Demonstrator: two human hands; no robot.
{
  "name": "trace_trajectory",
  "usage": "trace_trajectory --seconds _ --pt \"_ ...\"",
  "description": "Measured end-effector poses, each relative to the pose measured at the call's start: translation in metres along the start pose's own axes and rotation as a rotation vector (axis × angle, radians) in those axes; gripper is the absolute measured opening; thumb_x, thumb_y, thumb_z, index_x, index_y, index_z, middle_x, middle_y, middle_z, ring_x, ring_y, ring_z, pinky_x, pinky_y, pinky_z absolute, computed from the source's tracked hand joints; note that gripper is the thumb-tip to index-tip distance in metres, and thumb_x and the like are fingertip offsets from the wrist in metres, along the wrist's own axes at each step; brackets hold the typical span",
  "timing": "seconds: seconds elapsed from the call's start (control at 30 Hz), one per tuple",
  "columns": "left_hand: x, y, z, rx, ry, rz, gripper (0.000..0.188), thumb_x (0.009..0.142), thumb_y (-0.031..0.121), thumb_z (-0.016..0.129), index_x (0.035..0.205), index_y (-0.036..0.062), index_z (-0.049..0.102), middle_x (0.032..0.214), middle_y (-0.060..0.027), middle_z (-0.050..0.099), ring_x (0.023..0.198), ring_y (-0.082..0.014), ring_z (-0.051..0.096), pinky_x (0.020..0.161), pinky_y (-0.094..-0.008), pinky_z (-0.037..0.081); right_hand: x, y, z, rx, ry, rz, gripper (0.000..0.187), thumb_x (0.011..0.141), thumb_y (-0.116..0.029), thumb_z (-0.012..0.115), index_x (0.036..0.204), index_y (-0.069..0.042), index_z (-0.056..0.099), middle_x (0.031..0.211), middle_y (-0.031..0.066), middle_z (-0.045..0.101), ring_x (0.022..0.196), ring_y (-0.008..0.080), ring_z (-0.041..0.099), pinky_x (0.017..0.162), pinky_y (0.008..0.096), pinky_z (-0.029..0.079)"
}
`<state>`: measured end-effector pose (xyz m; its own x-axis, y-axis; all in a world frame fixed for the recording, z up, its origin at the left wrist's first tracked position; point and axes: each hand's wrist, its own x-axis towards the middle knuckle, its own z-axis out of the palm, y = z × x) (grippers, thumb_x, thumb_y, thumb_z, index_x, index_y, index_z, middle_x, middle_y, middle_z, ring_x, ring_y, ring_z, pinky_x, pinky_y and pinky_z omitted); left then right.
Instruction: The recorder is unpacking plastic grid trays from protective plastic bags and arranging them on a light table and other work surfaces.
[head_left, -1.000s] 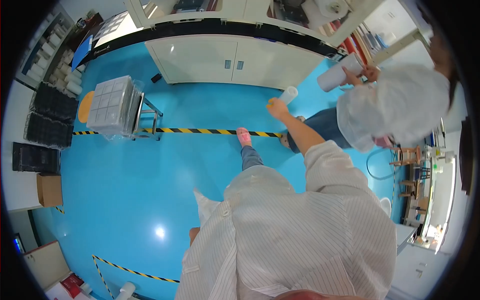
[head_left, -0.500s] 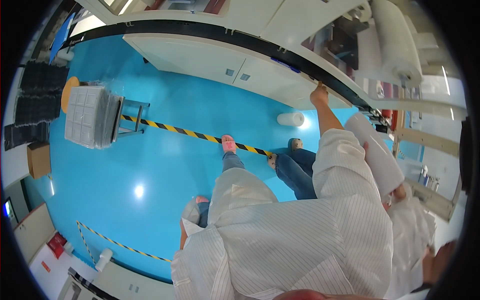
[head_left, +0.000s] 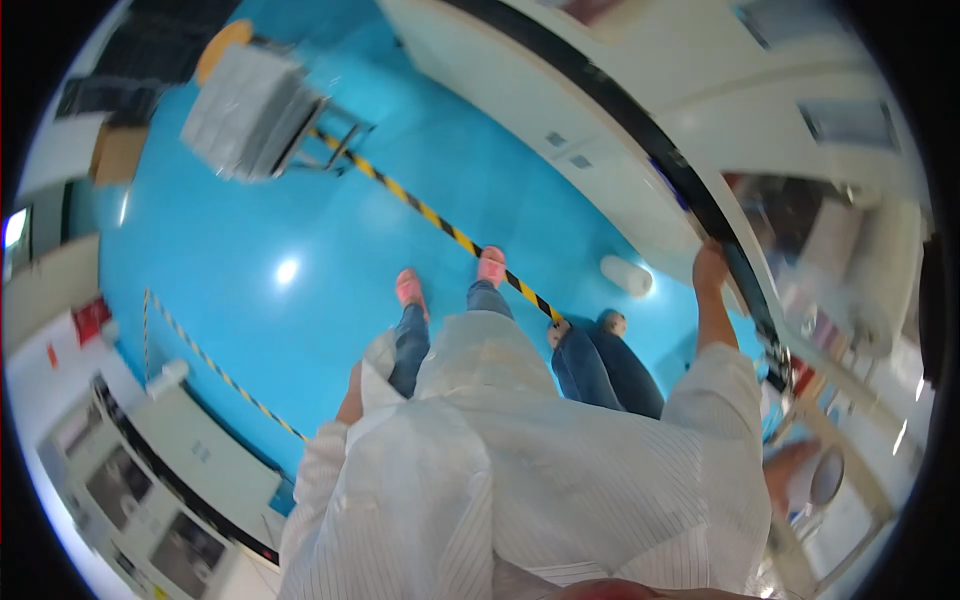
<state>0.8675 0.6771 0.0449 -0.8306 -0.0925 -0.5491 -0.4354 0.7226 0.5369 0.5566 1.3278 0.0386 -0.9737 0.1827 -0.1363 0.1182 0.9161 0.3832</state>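
My right hand (head_left: 710, 265) reaches to the black edge strip (head_left: 645, 130) along the front of a long cream machine (head_left: 560, 105). Its fingers meet the strip but are smeared, so their grip is not readable. On my left, the bare forearm (head_left: 350, 398) runs down beside the striped coat, whose white cloth hides the left hand. Close to my right side, another person's hand (head_left: 785, 475) holds a white roll (head_left: 828, 475), its round end showing.
A stool (head_left: 335, 135) bears a stack of wrapped grey trays (head_left: 235, 110). Yellow-black tape (head_left: 425, 210) crosses the blue floor. A white roll (head_left: 627, 275) lies near the machine's base. The other person's jeans-clad legs (head_left: 600, 365) stand right beside mine. Another machine (head_left: 195, 440) stands lower left.
My view has turned, and my left foot has come forward beside the right one. My right hand stays at the black strip. The other person's roll now points its end upward.
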Motion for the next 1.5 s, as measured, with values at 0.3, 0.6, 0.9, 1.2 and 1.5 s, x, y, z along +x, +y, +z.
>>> trace_trajectory --seconds 0.3,0.6,0.9,1.2,1.5 --pt "0.096 0.142 -0.090 -0.603 0.079 -0.081 0.028 0.084 0.024 0.049 0.098 0.0036 0.061 0.087 -0.0117 0.062 0.075 -0.0223 0.058 0.068 -0.0316 0.044 -0.100 -0.312 -0.158 1.693 -0.682 -0.289 0.016 0.086 -0.003 0.041 0.102 -0.001 0.039 0.081 0.0119 0.057 0.064 0.0186 0.060 0.059 0.0292 0.052" --pt "0.200 0.146 -0.210 -1.587 -0.036 -0.188 0.027 0.087 0.013 0.034 0.098 0.0032 0.057 0.072 -0.0076 0.057 0.054 -0.0140 0.052 0.043 -0.0250 0.037 -0.113 -0.520 -0.311 1.775 -0.744 -0.248 0.014 0.085 -0.006 0.043 0.096 0.001 0.045 0.087 0.0116 0.057 0.062 0.0140 0.057 0.053 0.0244 0.048" --pt "0.445 0.024 -0.320 -1.300 0.065 -0.251 0.018 0.081 0.008 0.040 0.085 -0.0022 0.055 0.056 -0.0087 0.046 0.045 -0.0163 0.043 0.038 -0.0346 0.031 -0.076 -0.605 -0.359 1.507 -0.984 -0.099 0.032 0.082 -0.003 0.038 0.113 0.002 0.043 0.102 0.0144 0.056 0.075 0.0181 0.057 0.066 0.0271 0.047" --pt "0.520 0.015 -0.354 -1.474 0.158 -0.318 0.014 0.079 0.001 0.042 0.086 0.0030 0.054 0.056 -0.0005 0.036 0.041 -0.0093 0.027 0.037 -0.0247 0.022 -0.071 -0.654 -0.365 1.364 -1.188 -0.038 0.028 0.083 -0.003 0.039 0.110 -0.001 0.046 0.095 0.0111 0.060 0.071 0.0147 0.058 0.062 0.0247 0.047" --pt "0.378 -0.107 -0.347 -1.795 0.469 -0.296 0.017 0.081 0.007 0.042 0.086 0.0053 0.058 0.058 0.0020 0.040 0.045 -0.0074 0.034 0.039 -0.0226 0.026 -0.003 -0.730 -0.394 1.284 -1.151 -0.297 0.031 0.083 -0.003 0.039 0.113 -0.001 0.046 0.101 0.0130 0.058 0.081 0.0189 0.057 0.071 0.0287 0.047"
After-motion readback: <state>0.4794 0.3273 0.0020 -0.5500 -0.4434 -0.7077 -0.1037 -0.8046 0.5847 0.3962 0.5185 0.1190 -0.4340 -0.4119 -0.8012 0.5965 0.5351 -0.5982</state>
